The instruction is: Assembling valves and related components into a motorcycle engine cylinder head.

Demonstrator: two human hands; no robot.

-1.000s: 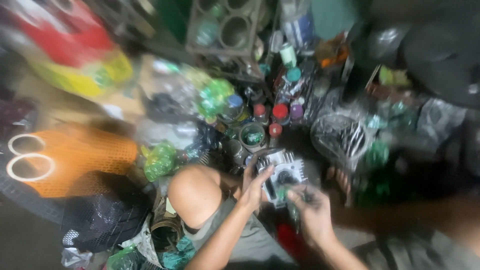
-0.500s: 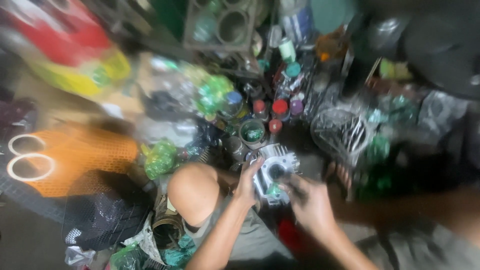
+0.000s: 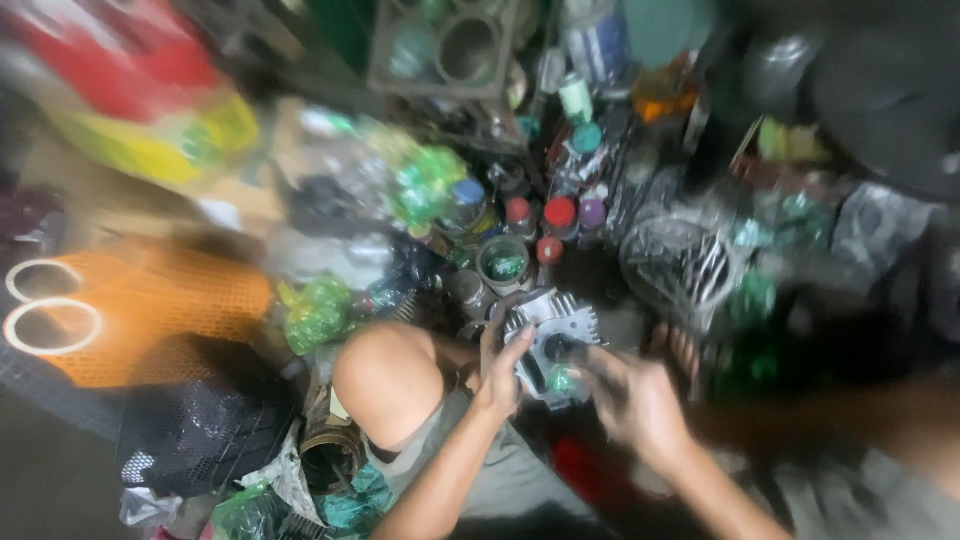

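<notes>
My left hand [image 3: 500, 365] grips the left side of a grey finned metal engine cylinder [image 3: 550, 340], held just above my bent knee [image 3: 385, 380]. My right hand [image 3: 630, 400] is blurred and sits at the cylinder's lower right, touching or close to it; whether its fingers grip the part I cannot tell. The cylinder's round bore faces up toward me.
Several small cans and jars with red, purple and blue lids [image 3: 545, 225] stand beyond the cylinder. A wire fan guard [image 3: 680, 265] lies to the right. An orange mesh crate [image 3: 140, 310], a black mesh bag [image 3: 195, 425] and green plastic bags [image 3: 315, 310] crowd the left.
The cylinder has shifted slightly left and up in my left hand. My right hand has moved in from below toward its right side; the view has also swung a little.
</notes>
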